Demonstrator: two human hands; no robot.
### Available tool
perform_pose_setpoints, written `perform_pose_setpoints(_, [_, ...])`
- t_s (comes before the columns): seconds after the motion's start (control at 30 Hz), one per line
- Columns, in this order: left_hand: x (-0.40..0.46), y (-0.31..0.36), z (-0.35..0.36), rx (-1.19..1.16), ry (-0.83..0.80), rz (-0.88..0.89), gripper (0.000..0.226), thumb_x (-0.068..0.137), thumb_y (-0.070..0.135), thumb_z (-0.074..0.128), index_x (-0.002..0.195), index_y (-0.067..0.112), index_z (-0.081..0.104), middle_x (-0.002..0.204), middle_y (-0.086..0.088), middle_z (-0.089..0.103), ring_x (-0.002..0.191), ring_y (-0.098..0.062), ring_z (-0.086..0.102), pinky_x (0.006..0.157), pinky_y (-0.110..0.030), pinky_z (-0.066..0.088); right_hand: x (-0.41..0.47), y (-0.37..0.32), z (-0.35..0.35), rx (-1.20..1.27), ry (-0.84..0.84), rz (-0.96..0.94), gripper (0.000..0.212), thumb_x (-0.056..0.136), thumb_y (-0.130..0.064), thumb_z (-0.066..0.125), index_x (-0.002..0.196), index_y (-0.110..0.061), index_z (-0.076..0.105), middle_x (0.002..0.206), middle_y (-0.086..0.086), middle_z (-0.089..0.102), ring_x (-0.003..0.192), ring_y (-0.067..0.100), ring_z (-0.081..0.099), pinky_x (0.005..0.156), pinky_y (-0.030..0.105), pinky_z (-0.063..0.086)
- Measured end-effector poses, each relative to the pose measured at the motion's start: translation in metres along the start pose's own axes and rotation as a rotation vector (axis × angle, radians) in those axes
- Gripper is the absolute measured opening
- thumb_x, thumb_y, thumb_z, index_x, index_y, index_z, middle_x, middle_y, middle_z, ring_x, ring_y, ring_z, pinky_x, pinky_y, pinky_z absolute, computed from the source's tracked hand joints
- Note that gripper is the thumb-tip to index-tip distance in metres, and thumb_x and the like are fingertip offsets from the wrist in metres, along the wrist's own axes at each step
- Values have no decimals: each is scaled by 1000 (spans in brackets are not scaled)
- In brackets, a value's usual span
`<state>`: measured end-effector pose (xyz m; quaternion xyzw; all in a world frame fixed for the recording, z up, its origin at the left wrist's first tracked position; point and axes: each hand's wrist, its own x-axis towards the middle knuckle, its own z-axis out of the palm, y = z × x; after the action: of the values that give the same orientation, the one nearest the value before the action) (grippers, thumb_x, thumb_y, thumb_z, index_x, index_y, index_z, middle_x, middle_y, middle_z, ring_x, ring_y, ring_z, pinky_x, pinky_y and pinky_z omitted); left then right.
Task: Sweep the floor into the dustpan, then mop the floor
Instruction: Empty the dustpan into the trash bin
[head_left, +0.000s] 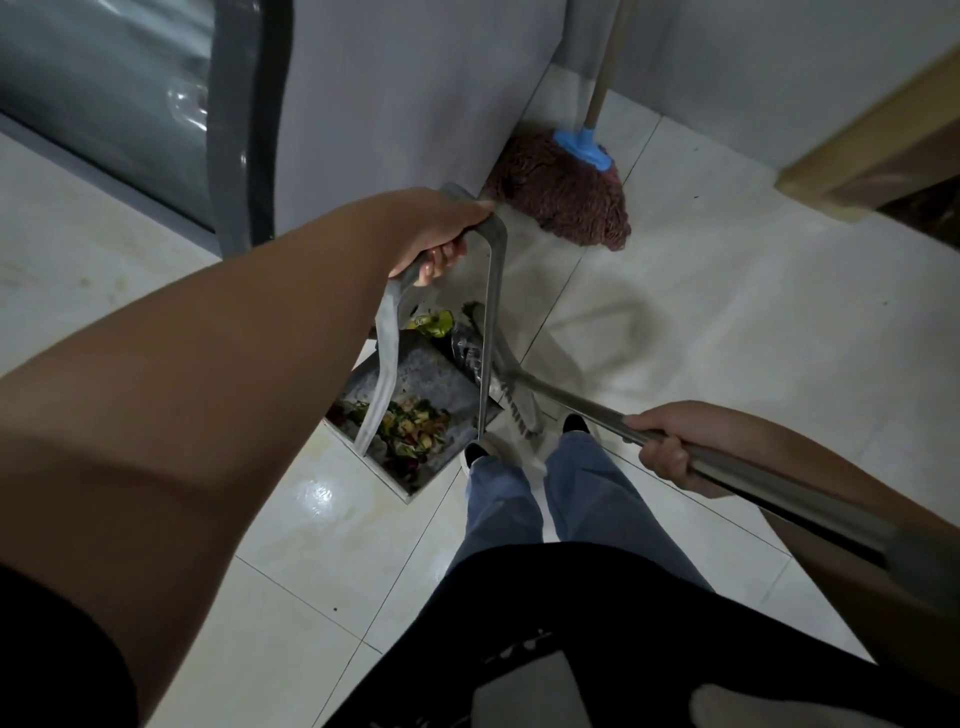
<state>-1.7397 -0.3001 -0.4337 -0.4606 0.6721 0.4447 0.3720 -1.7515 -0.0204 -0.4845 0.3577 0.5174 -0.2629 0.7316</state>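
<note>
Left hand (434, 234) grips the dustpan (410, 410) handle, scraps already inside; right hand (670, 447) holds the broom (511, 395) pole. Keeping the pan level should prevent spills; the mop (563, 189) waits by the wall.

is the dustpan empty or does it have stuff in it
Not empty: the dustpan holds a pile of scraps at its lower end.
</note>
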Motion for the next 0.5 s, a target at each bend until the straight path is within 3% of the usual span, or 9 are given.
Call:
perform_pose_setpoints(0.3, [-11, 8, -13, 38, 5, -40, 54, 92, 59, 36, 56, 20, 31, 31, 9, 25, 23, -3, 21, 30, -7, 20, 8, -6, -3, 112, -99, -3, 28, 97, -24, 44, 73, -12, 39, 32, 3, 38, 18, 8, 35, 23, 8, 30])
perform_pose_setpoints(0.5, [13, 13, 4, 31, 7, -56, 51, 93, 56, 37, 60, 18, 35, 31, 8, 28, 23, -3, 23, 33, -7, 19, 2, -4, 0, 98, -35, 32, 32, 96, -27, 48, 70, -11, 41, 33, 3, 39, 17, 7, 34, 23, 8, 29])
